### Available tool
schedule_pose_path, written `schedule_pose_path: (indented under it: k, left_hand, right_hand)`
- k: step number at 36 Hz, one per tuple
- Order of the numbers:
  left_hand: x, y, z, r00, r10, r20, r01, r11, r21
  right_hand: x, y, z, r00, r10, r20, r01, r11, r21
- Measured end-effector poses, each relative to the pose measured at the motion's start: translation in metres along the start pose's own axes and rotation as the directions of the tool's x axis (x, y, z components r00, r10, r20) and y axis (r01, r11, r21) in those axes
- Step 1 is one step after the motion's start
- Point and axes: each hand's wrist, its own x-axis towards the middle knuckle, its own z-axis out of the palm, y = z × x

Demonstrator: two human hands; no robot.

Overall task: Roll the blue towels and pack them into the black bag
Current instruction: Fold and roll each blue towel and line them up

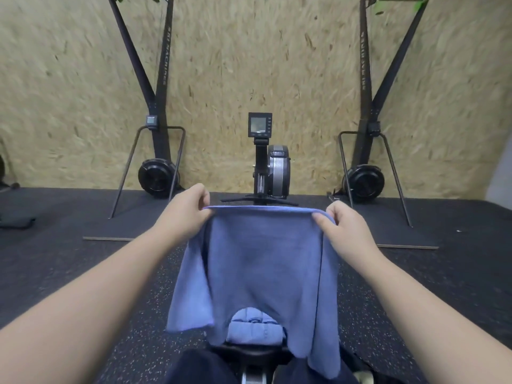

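A blue towel (260, 273) hangs in front of me, stretched out by its top edge. My left hand (188, 209) pinches the top left corner and my right hand (346, 225) pinches the top right corner. Below the hanging towel a rolled blue towel (253, 328) lies on the black rowing-machine seat (249, 351). The black bag cannot be made out in this view.
A rowing machine with its monitor (260, 124) and flywheel (278, 171) stands straight ahead against the chipboard wall. Two ski machines stand at the left (158, 176) and right (363, 181). A dark object (16, 221) lies on the rubber floor at the far left.
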Motion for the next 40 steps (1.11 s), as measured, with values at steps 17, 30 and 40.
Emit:
schedule_pose_path:
  k: [17,30,40]
  left_hand:
    - [-0.027,-0.039,0.011,0.965,-0.243,0.097,0.219,0.953,0.21]
    - [-0.015,0.009,0.012,0.948,-0.317,-0.01,0.31,0.933,-0.183]
    - [-0.053,0.068,0.018,0.995,-0.067,0.078,0.091,0.927,-0.363]
  right_hand:
    - [-0.002,0.003,-0.01,0.936,0.271,-0.223,-0.227,0.952,0.206]
    - [-0.004,-0.022,0.006,0.916,0.366,0.164,-0.401,0.858,0.322]
    - [-0.022,-0.061,0.022,0.974,0.18,0.14,-0.223,0.877,0.425]
